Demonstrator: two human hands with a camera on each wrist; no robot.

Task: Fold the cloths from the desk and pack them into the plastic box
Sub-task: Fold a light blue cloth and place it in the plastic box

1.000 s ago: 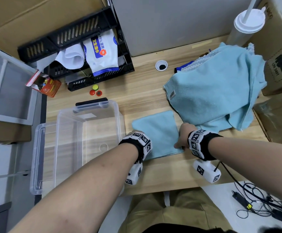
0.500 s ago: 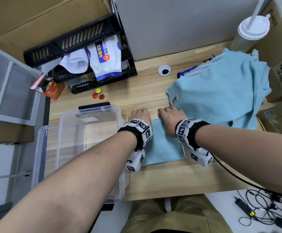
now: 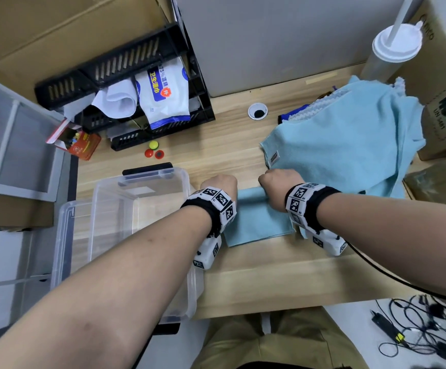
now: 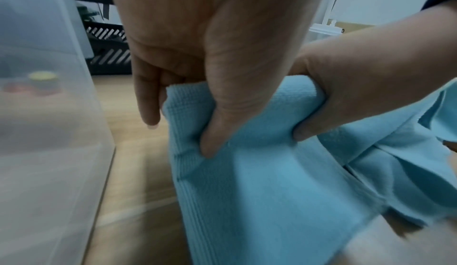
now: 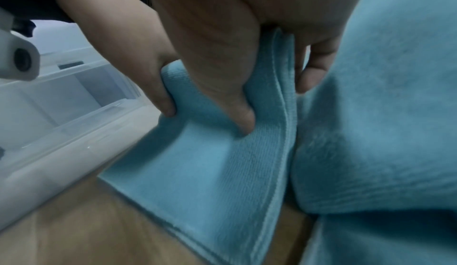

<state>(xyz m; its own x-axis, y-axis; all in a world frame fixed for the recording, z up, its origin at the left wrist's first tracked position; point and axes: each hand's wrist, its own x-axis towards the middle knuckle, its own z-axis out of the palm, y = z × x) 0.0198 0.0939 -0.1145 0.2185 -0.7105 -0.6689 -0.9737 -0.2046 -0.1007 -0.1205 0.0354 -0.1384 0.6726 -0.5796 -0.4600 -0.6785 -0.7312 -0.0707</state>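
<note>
Both hands, L (image 3: pixel 220 185) & R (image 3: pixel 279 182), pinch folded cloth's (image 3: pixel 259 222) far edge.

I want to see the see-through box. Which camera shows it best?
The head view: the whole plastic box shows, open and empty, left of the small cloth. The left wrist view shows one blurry wall; the right wrist view shows a corner.

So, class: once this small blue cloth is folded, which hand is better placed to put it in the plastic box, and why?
Probably the left hand. It pinches the small cloth on the side next to the plastic box; the right hand would have to cross over.
</note>
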